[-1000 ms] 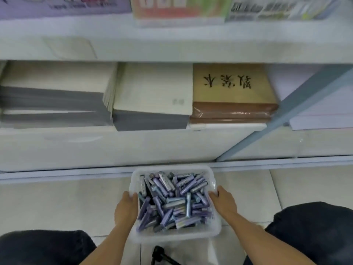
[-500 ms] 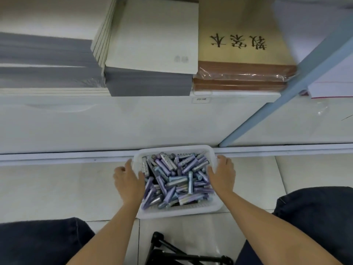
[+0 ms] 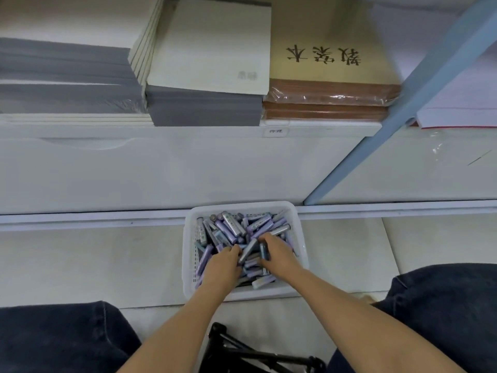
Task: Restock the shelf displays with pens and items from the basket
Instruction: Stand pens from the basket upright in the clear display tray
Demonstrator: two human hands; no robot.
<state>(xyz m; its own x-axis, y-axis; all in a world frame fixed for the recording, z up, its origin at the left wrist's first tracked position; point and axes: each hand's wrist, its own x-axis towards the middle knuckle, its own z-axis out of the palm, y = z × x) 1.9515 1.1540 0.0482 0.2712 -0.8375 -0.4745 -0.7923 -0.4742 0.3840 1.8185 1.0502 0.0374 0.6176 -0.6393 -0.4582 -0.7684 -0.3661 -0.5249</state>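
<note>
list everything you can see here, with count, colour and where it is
basket: one, white, on the floor below the shelf
pens: many, purple and grey, heaped in the basket
notebook stacks: at least two, cream covers, shelf left and middle
wrapped stack: one, brown, shelf, right of those
paper stack: one, white, shelf far right
upright: one, blue, right
stand: one, black, bottom edge
knees: two, dark denim, bottom corners
left hand: among pens
right hand: grips pens
</note>
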